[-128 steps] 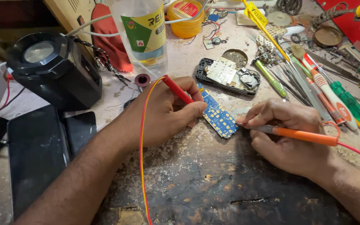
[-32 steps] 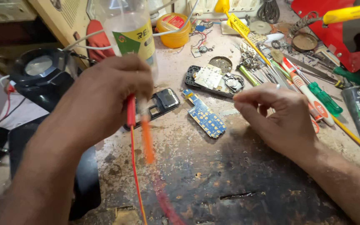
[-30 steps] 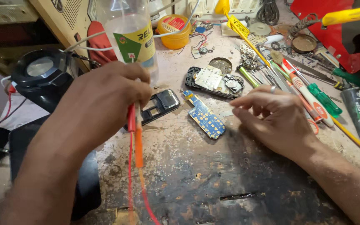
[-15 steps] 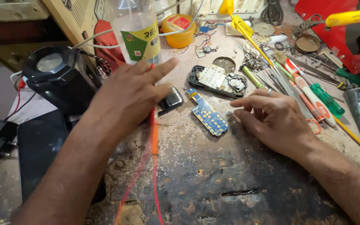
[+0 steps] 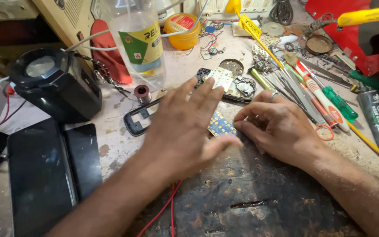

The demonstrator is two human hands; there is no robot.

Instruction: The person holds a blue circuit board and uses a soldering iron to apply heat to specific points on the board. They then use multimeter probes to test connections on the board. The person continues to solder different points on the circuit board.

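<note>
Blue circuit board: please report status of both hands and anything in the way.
Left hand open, flat, over blue circuit board. Right hand fingertips at board's right edge, nothing gripped. Black phone frame lies left; red wires under left wrist.

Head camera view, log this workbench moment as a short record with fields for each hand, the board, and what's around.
left hand: left hand open, fingers spread, palm down over the bench, holding nothing
right hand: right hand curled, fingertips at the edge of the blue circuit board
board: flat on the bench between the hands, partly hidden
wires: red wires run under the left wrist
behind: opened phone body, clear plastic bottle
right side: row of screwdrivers
</note>
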